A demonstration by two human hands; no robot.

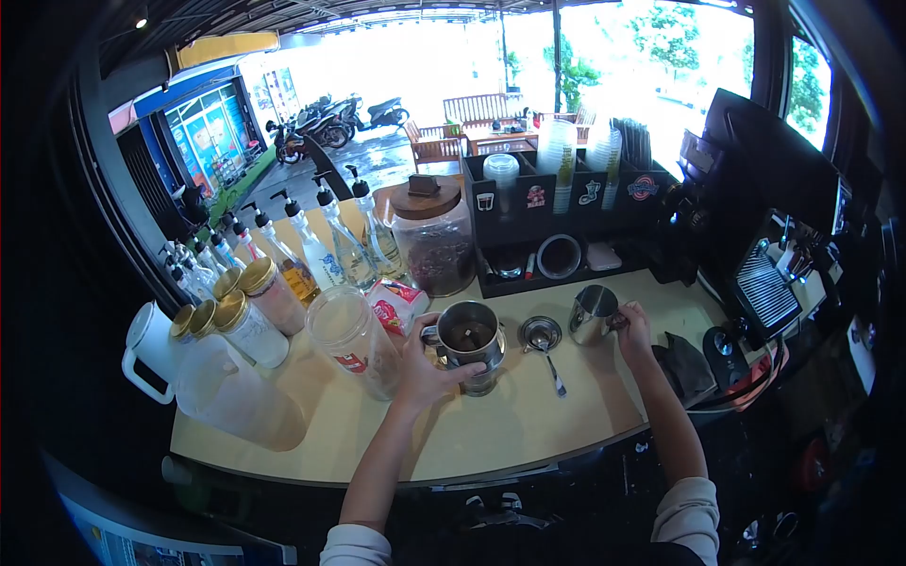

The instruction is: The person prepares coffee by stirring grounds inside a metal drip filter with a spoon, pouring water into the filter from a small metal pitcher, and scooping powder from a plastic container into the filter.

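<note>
My left hand [436,374] is wrapped round a metal cup [465,353] with a handle; dark liquid shows inside it. Farther right, my right hand [633,330] grips the handle of a steel pitcher [593,315], which looks slightly tilted on or just above the counter; I cannot tell which. Between the two vessels lies a small round metal dish [539,332] with a spoon [554,370] resting across it, its handle toward me. Left of my left hand stands a tall clear plastic container [352,338], with a red and white packet [397,304] behind it.
Gold-lidded jars [249,327], a frosted jug [236,391] and pump bottles [317,247] line the counter's left [425,453]. A wooden-lidded jar [435,241] and a black cup organizer [563,222] stand behind. A coffee machine [769,217] is at the right.
</note>
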